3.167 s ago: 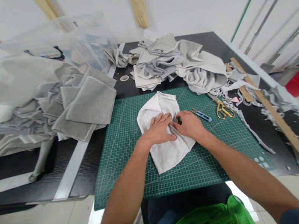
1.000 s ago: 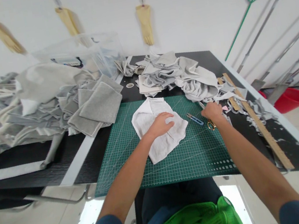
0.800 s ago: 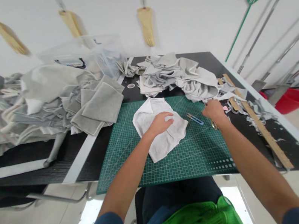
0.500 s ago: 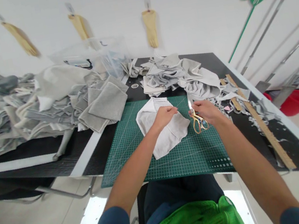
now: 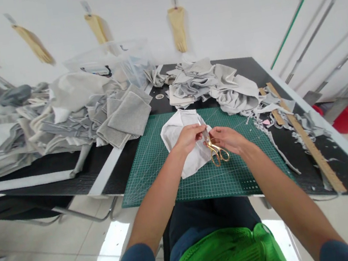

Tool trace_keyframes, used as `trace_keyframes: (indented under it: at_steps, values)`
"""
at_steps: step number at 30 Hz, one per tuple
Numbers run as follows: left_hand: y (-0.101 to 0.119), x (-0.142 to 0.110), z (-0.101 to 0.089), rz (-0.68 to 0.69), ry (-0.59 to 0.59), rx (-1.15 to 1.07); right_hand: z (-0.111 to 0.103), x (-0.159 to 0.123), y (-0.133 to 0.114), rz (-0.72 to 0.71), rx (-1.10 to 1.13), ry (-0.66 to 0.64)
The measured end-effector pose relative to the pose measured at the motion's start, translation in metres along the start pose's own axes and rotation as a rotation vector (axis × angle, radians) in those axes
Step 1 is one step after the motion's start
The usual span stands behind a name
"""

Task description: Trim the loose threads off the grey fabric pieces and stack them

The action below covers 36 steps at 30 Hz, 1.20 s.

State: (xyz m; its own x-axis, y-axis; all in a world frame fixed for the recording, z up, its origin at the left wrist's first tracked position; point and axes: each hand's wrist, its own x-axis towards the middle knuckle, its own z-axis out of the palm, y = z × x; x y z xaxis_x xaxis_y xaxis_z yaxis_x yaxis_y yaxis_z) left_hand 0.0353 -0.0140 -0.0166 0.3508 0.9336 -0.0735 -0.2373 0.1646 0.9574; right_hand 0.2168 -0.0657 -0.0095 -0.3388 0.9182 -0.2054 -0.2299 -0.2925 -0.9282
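Note:
My left hand (image 5: 192, 138) is closed over the white cloth piece (image 5: 174, 136), its fingertips pinching the scissors at the blades. Gold handles hang below on these scissors (image 5: 217, 152), toward me. Beside the pivot is my right hand (image 5: 228, 138), fingers apart and reaching toward the scissors; whether they touch the metal is hard to see. The cloth lies on a green cutting mat (image 5: 147, 170), partly covered by my left hand and the blades.
Grey cloths (image 5: 199, 82) are heaped behind the mat, and a larger cloth pile (image 5: 72, 103) fills the left side. Wooden rulers (image 5: 308, 143) lie among fabric scraps (image 5: 313, 125) on the right. A clear plastic box (image 5: 135, 61) stands at the back.
The scissors have moved left and now sit between both hands. My left fingers have come onto the blades and my right hand has loosened. A narrow fabric strip now shows at the mat's right edge.

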Motion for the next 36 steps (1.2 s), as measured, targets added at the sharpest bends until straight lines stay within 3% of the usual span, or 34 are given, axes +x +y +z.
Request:
trace_keyframes:
  at_steps: [5, 10, 16, 20, 23, 27, 30, 36]
  values:
    - [-0.003, -0.002, -0.015, 0.007, 0.042, -0.130, -0.012, -0.028, -0.001, 0.048, -0.162, -0.097]
    - [-0.007, 0.000, -0.019, 0.011, 0.058, -0.219, -0.015, -0.045, 0.000, 0.035, -0.111, -0.200]
    - [-0.013, -0.003, -0.019, -0.008, 0.020, -0.224, -0.012, -0.046, 0.005, 0.092, -0.056, -0.258]
    - [-0.014, -0.004, -0.019, -0.015, -0.022, -0.177, -0.012, -0.039, 0.019, 0.081, -0.081, -0.198]
    - [-0.013, 0.000, -0.023, 0.050, -0.032, 0.158, -0.012, -0.032, 0.024, 0.028, -0.086, -0.061]
    - [-0.015, 0.003, -0.032, 0.114, 0.091, 0.745, -0.013, -0.025, 0.020, -0.005, -0.117, 0.070]
    - [-0.022, -0.003, -0.035, 0.116, 0.072, 0.916, -0.014, -0.018, 0.018, 0.011, -0.136, 0.140]
    - [-0.030, -0.007, -0.039, 0.137, -0.042, 1.260, -0.017, -0.002, 0.027, 0.075, -0.051, 0.111]
